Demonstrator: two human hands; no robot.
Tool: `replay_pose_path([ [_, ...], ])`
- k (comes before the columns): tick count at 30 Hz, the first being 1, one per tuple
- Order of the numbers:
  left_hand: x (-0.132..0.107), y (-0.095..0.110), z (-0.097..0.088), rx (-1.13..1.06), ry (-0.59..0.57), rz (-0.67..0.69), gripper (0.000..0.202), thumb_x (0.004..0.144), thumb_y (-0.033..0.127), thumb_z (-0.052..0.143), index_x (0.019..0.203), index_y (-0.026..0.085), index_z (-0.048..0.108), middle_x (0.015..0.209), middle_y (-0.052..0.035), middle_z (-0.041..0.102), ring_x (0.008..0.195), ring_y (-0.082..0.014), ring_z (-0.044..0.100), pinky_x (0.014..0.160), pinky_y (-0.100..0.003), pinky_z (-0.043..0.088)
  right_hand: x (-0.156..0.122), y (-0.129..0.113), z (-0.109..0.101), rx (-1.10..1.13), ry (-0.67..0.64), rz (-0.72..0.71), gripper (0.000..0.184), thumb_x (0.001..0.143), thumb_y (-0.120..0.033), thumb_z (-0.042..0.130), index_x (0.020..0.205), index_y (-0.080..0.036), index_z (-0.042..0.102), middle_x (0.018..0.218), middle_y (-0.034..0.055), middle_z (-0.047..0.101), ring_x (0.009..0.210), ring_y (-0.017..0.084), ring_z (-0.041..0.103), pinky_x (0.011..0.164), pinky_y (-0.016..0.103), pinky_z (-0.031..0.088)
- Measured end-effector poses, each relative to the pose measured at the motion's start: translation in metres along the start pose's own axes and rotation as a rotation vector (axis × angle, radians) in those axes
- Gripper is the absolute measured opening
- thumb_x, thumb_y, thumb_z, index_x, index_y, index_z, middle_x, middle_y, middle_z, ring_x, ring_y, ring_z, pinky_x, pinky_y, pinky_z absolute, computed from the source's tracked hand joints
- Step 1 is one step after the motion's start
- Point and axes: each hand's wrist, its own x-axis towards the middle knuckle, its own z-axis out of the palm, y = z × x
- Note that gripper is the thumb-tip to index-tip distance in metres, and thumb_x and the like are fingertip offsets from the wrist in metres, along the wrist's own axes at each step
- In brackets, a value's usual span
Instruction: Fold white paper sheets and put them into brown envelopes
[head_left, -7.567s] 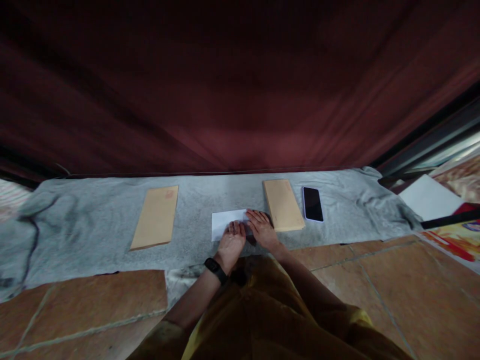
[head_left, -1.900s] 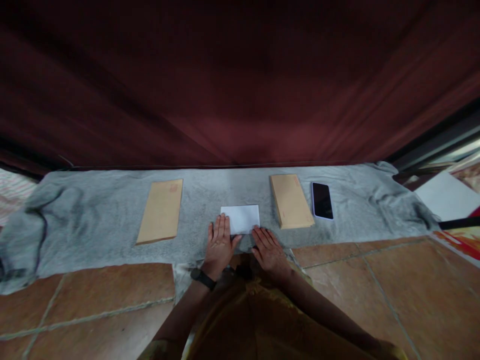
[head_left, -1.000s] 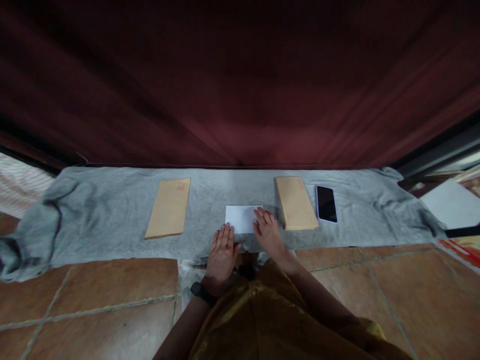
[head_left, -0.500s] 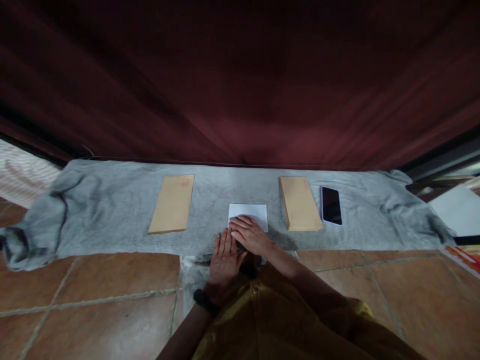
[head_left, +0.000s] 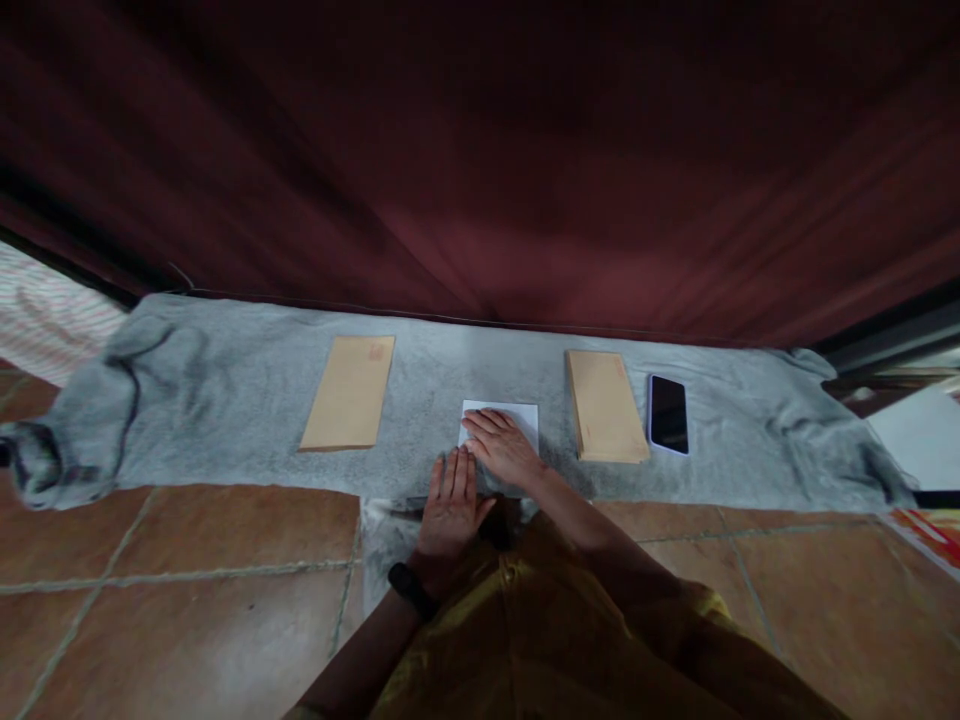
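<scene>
A folded white paper (head_left: 519, 417) lies on a grey cloth (head_left: 225, 400) spread over the tiled floor. My right hand (head_left: 504, 450) rests flat on the paper's left half, fingers stretched out and pointing left. My left hand (head_left: 450, 505), with a black band at the wrist, lies flat on the cloth just below the paper's near left corner, fingers together and straight. Neither hand grips anything. A brown envelope (head_left: 350, 406) lies to the left of the paper, and a stack of brown envelopes (head_left: 604, 405) to the right.
A dark phone (head_left: 667, 413) lies face up beside the right-hand envelopes. A dark red curtain (head_left: 480, 160) hangs behind the cloth. White sheets (head_left: 919, 435) and a colourful printed surface (head_left: 934, 525) sit at the far right. Orange tiles (head_left: 180, 590) cover the near floor.
My right hand has slid from the paper's right edge across to its left half. My left hand has stayed flat below the paper. The view has tilted slightly.
</scene>
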Motion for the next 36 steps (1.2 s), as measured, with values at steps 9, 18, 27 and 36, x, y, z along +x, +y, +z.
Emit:
replay_pose_path([
  [9, 0.001, -0.001, 0.001, 0.024, -0.016, 0.019, 0.074, 0.095, 0.05, 0.048, 0.149, 0.001, 0.039, 0.154, -0.0256, 0.041, 0.147, -0.0366, 0.034, 0.122, -0.054, 0.028, 0.008, 0.001, 0.004, -0.022, 0.017, 0.03, 0.041, 0.105, -0.033, 0.043, 0.141, -0.016, 0.054, 0.15, 0.0069, 0.051, 0.139, 0.023, 0.043, 0.118, 0.042, 0.032],
  [18, 0.002, -0.002, -0.002, 0.033, -0.025, 0.026, 0.074, 0.095, 0.051, 0.048, 0.146, -0.002, 0.042, 0.152, -0.0267, 0.043, 0.146, -0.0376, 0.036, 0.121, -0.054, 0.029, 0.008, -0.004, 0.009, -0.024, 0.036, 0.06, 0.043, 0.104, -0.032, 0.044, 0.142, -0.015, 0.053, 0.151, 0.008, 0.05, 0.14, 0.026, 0.041, 0.119, 0.045, 0.032],
  [27, 0.003, -0.009, -0.009, -0.016, -0.019, 0.031, 0.058, 0.099, 0.036, 0.04, 0.145, 0.002, 0.047, 0.151, -0.0219, 0.047, 0.145, -0.0324, 0.039, 0.121, -0.053, 0.03, -0.03, -0.017, 0.0, -0.012, 0.026, 0.003, 0.044, 0.105, -0.036, 0.043, 0.143, -0.015, 0.052, 0.153, 0.0091, 0.048, 0.143, 0.024, 0.039, 0.122, 0.044, 0.029],
  [36, 0.004, -0.007, -0.015, -0.003, -0.054, 0.019, 0.058, 0.099, 0.036, 0.038, 0.149, 0.007, 0.042, 0.154, -0.0182, 0.045, 0.146, -0.03, 0.038, 0.121, -0.051, 0.028, -0.082, -0.024, -0.001, -0.058, 0.003, 0.018, 0.05, 0.105, -0.035, 0.041, 0.151, -0.015, 0.042, 0.157, 0.009, 0.041, 0.147, 0.024, 0.035, 0.123, 0.046, 0.028],
])
